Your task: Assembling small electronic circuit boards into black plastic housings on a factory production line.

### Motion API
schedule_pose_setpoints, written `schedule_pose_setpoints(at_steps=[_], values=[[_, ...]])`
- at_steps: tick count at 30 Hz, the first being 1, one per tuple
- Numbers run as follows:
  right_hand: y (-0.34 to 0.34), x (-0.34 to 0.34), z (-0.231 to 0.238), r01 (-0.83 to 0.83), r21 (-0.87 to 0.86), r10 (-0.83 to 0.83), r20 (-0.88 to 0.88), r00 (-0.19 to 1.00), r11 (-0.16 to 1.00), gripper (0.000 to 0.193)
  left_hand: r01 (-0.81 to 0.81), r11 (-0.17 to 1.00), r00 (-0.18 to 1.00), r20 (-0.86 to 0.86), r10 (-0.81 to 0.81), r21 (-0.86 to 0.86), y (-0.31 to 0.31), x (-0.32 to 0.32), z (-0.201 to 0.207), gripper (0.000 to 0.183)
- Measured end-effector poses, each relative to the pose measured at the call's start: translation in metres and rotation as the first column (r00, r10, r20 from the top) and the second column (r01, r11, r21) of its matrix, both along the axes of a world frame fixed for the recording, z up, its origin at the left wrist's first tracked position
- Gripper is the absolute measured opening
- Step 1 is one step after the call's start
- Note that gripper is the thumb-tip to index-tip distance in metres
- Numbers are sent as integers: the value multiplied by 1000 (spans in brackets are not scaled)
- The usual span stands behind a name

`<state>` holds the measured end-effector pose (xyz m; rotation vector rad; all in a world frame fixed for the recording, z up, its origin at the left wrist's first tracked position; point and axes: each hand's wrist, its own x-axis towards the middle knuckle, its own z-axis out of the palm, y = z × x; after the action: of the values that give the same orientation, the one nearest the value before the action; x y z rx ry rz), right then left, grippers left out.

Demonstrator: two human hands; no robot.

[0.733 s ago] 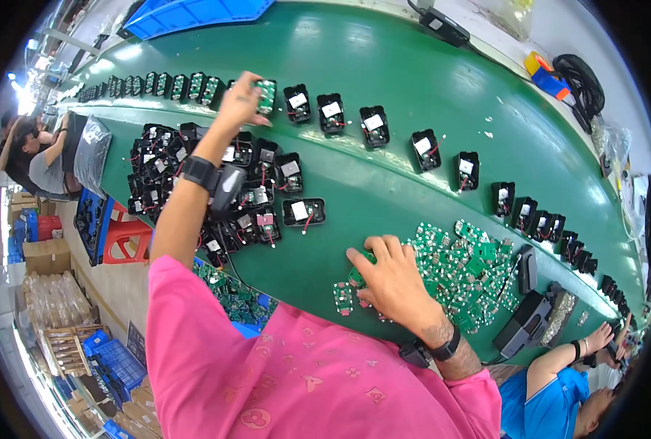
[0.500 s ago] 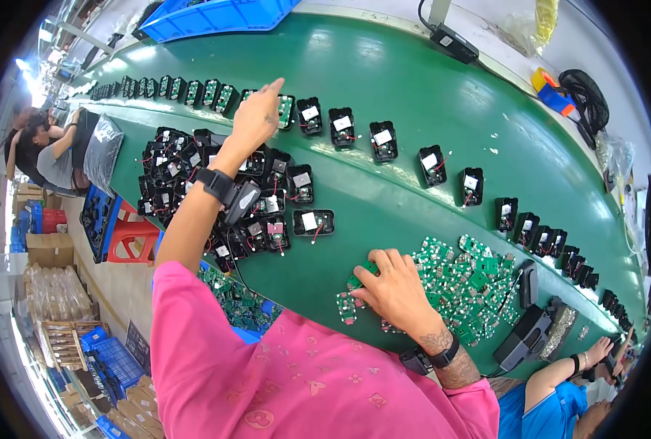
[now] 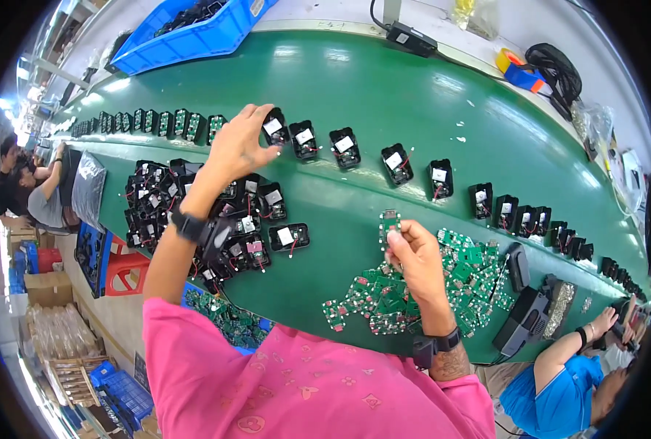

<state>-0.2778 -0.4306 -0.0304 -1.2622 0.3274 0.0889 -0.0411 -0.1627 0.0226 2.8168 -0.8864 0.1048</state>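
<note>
Left hand: the hand (image 3: 236,146) is reaching over the table (image 3: 340,216), thumb and fingers standing apart at the left side of a black case (image 3: 274,129); whether it is gripping, I cannot tell.
Right hand: the hand (image 3: 419,265) is pinching one green circuit board (image 3: 390,219) by its near end, between thumb and fingers.
Board, held: showing above the table, beside the loose pile.
Boards, loose: a pile (image 3: 472,274) is spreading around and beyond the right hand, toward the table's near edge.
Cases, row: open black cases (image 3: 399,164) are running off to the right, showing white squares and red wires.
Cases, with boards: a further line (image 3: 192,126) is stretching left of the left hand, green boards showing.
Cases, heaped: a cluster (image 3: 150,194) is sitting near the left forearm; a single case (image 3: 289,236) is lying just beside it.
Bin: a blue bin (image 3: 194,55) is standing at the far left, holding dark parts.
Co-worker: a person in a blue shirt (image 3: 552,395) is working at the right.
</note>
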Motion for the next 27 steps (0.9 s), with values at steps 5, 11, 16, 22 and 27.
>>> schedule_pose_setpoints(at_steps=[5,11,16,22,27], values=[[-4,-9,17,-127,96,122,61,991,987,19,-358,622,648,-665,-370,-696,-21,-94,19,91],[7,-13,30,-40,69,31,128,991,997,29,-565,192,479,-509,-715,-802,-50,-176,-24,57],[-2,-23,25,-32,57,24,144,989,998,31,-764,127,283,-505,-815,-633,-60,-195,-53,37],[-7,-31,29,11,55,-18,125,992,998,30,-695,260,261,-573,-777,-670,-85,-199,-61,24],[-8,-32,41,-41,92,30,112,993,995,26,-89,740,896,-379,-233,-666,-96,-203,-43,11]])
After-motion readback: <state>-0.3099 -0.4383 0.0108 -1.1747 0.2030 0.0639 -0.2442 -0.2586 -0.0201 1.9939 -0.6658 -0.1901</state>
